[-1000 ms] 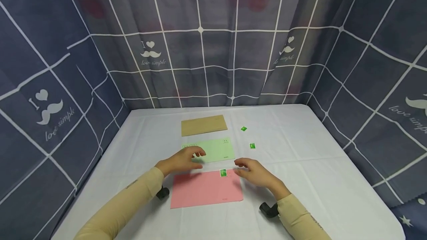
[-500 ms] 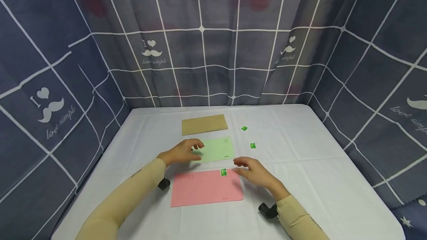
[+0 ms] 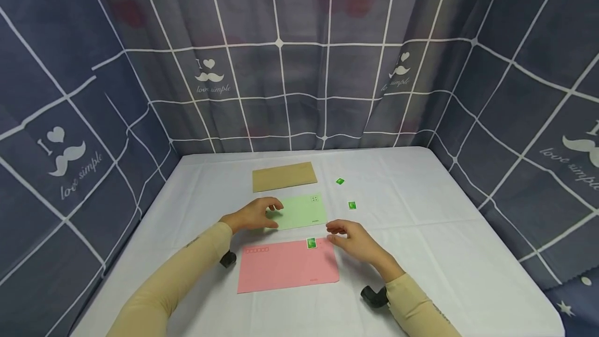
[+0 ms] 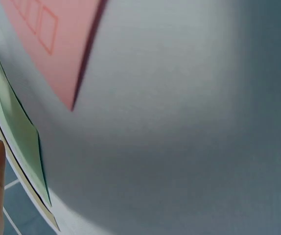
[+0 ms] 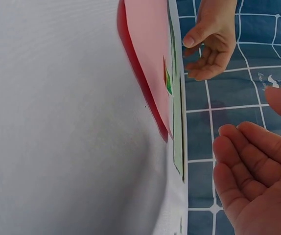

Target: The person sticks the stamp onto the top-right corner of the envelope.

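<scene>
On our table (image 3: 435, 269) we count three envelopes: a brown envelope (image 3: 284, 177) nearest the far edge, then a green envelope (image 3: 301, 212), then a pink envelope (image 3: 287, 269). Of three stamps, the first stamp (image 3: 311, 243) lies on the pink one; the second stamp (image 3: 352, 205) and third stamp (image 3: 340, 181) lie loose, nearer the table's right edge.

Our left hand (image 3: 255, 215), above the green envelope, and right hand (image 3: 353, 241), by the pink, hold nothing, fingers loosely bent; contact we can't quite tell.
</scene>
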Demonstrator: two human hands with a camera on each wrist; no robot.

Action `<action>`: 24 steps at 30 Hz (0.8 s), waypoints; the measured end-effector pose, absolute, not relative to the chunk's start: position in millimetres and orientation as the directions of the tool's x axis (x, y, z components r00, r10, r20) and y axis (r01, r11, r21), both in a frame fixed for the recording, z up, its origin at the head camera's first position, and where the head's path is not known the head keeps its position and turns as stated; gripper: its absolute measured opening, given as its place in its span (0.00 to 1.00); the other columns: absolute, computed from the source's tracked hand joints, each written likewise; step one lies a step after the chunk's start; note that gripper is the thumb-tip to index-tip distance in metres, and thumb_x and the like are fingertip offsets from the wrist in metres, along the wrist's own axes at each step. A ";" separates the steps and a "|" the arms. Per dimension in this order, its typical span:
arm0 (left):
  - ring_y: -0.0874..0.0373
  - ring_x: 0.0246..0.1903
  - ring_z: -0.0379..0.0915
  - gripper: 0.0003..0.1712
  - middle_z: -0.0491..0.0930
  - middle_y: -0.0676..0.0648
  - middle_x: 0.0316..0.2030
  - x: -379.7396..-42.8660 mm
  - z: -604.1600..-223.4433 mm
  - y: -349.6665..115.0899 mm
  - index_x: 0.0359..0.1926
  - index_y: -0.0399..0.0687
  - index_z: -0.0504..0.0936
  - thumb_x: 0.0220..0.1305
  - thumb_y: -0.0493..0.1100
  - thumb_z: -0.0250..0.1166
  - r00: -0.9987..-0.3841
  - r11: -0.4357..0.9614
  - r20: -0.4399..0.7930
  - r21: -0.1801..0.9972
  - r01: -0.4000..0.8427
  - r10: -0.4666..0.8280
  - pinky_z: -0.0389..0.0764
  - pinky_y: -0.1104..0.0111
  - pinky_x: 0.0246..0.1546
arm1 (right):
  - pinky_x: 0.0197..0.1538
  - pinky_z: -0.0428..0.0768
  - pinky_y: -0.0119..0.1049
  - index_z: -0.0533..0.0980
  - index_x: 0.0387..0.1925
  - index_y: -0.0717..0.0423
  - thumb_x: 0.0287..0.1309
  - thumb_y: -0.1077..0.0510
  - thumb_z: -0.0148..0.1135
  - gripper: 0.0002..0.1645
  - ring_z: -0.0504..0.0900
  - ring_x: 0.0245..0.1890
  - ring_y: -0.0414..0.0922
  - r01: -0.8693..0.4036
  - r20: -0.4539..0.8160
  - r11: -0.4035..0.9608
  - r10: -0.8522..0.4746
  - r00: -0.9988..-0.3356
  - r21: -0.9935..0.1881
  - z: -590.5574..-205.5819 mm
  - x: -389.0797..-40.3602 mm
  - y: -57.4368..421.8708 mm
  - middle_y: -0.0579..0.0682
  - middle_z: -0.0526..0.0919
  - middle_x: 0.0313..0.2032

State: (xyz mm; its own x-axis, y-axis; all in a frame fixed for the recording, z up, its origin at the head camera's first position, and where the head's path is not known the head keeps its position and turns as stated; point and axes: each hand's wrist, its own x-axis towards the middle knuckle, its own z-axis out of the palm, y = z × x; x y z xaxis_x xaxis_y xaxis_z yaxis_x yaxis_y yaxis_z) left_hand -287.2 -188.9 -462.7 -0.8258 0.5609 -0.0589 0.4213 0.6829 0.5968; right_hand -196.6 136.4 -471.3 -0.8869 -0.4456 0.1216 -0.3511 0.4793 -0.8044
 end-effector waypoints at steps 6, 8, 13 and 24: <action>0.49 0.58 0.71 0.30 0.79 0.47 0.56 -287.7 -462.3 -188.6 0.57 0.47 0.79 0.53 0.41 0.78 -0.841 0.693 -0.087 0.614 0.376 0.533 0.74 0.52 0.61 | 0.57 0.79 0.49 0.78 0.55 0.64 0.66 0.58 0.62 0.19 0.82 0.51 0.50 -0.314 0.100 0.496 -0.412 -0.906 -0.810 -474.5 -196.8 134.8 0.56 0.85 0.51; 0.49 0.60 0.70 0.31 0.79 0.48 0.57 -288.1 -464.2 -189.5 0.58 0.48 0.78 0.52 0.42 0.78 -0.845 0.694 -0.098 0.624 0.359 0.525 0.73 0.52 0.62 | 0.54 0.81 0.45 0.79 0.54 0.64 0.66 0.59 0.62 0.18 0.83 0.49 0.49 -0.306 0.105 0.492 -0.394 -0.913 -0.815 -476.4 -196.5 134.2 0.56 0.86 0.50; 0.46 0.62 0.69 0.34 0.77 0.47 0.59 -288.9 -470.7 -193.1 0.59 0.50 0.78 0.50 0.44 0.80 -0.850 0.704 -0.123 0.626 0.334 0.512 0.70 0.50 0.65 | 0.48 0.82 0.36 0.79 0.52 0.65 0.66 0.60 0.61 0.17 0.84 0.46 0.48 -0.283 0.114 0.476 -0.353 -0.929 -0.833 -479.2 -196.0 133.1 0.57 0.86 0.47; 0.42 0.69 0.64 0.34 0.73 0.43 0.65 -295.2 -473.5 -193.4 0.58 0.48 0.77 0.50 0.44 0.80 -0.839 0.695 -0.088 0.610 0.380 0.537 0.66 0.47 0.70 | 0.47 0.81 0.32 0.80 0.51 0.64 0.67 0.60 0.61 0.15 0.84 0.45 0.47 -0.282 0.133 0.460 -0.330 -0.935 -0.842 -480.5 -198.8 134.4 0.55 0.87 0.46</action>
State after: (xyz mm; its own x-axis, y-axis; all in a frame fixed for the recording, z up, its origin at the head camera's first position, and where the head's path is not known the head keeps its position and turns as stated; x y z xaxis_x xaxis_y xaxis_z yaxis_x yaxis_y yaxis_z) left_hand -295.2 -193.4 -473.5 -0.8390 0.5370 -0.0885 0.3804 0.6949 0.6103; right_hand -198.8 134.4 -480.5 -0.9346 -0.3301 0.1325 -0.2819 0.4600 -0.8420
